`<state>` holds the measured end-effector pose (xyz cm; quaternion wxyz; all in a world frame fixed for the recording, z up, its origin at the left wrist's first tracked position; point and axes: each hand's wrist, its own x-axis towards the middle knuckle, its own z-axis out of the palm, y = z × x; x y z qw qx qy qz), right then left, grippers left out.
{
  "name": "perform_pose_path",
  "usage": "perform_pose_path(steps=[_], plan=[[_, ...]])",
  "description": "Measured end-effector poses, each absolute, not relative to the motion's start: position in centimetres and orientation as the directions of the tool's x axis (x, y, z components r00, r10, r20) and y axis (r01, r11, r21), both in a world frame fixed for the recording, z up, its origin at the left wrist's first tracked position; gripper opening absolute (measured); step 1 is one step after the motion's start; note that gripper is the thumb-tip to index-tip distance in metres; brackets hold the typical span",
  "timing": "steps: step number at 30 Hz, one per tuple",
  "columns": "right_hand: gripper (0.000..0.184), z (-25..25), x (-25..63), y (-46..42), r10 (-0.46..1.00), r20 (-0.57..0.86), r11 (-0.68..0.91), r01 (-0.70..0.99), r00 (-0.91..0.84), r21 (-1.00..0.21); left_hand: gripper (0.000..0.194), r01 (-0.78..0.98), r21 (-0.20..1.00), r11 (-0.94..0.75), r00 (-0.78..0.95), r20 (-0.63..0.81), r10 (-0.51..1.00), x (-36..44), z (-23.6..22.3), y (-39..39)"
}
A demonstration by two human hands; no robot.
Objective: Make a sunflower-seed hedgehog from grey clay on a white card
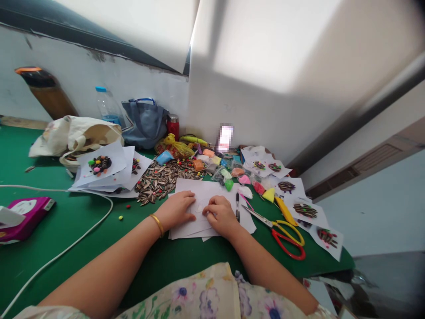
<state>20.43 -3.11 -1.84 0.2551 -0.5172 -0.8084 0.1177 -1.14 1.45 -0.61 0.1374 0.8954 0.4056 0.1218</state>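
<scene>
My left hand (177, 208) lies on the left side of a stack of white paper sheets (189, 185), its fingers stretched out and a gold bangle (158, 225) on the wrist. Over the middle of the top sheet, my right hand (222, 215) has its fingers curled and pressed together, touching the paper. Whatever those fingertips hold, if anything, is hidden. A faint pale patch (200, 206) shows on the paper between both hands. Just right of my right hand, a black pen (237, 206) rests on the sheets.
Sunflower seeds (162, 179) are heaped behind the paper, with bagged coloured clay (228, 184) to their right. Scissors (280, 232) and a yellow cutter (285, 211) lie at right. Seed-decorated sheets (307, 210) line both sides. A white cable (89, 239) crosses the left.
</scene>
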Motion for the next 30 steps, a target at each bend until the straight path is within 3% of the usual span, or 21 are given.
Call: perform_pose_path(steps=[30], plan=[[0.03, -1.68, 19.87, -3.51, 0.874, 0.247, 0.486, 0.747, -0.419, -0.454, 0.05, 0.678, 0.362, -0.639, 0.644, 0.127, 0.755, -1.12, -0.53, 1.42]])
